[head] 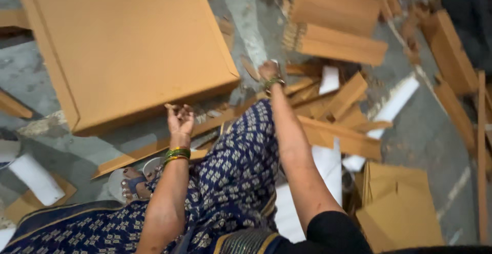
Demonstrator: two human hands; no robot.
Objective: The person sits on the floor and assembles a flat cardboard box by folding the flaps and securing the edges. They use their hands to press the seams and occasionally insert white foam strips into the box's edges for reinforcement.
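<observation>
My left hand (180, 118) is raised palm up with fingers spread, holding nothing, just below the near edge of a big flat stack of brown cardboard sheets (128, 44). Green and gold bangles ring that wrist. My right hand (268, 71) reaches far forward and down among loose folded cardboard strips (338, 100) on the grey floor; its fingers are curled and turned away, so what they touch is hidden. A blue patterned garment (241, 172) covers my knee between the arms.
Another cardboard stack (335, 44) lies at the top right. White sheets (394, 105) and brown pieces (400, 208) litter the floor at right. A white roll (36, 179) lies at left. My sandalled foot (132, 185) shows near it. A person in dark clothes (469, 13) sits at the far right.
</observation>
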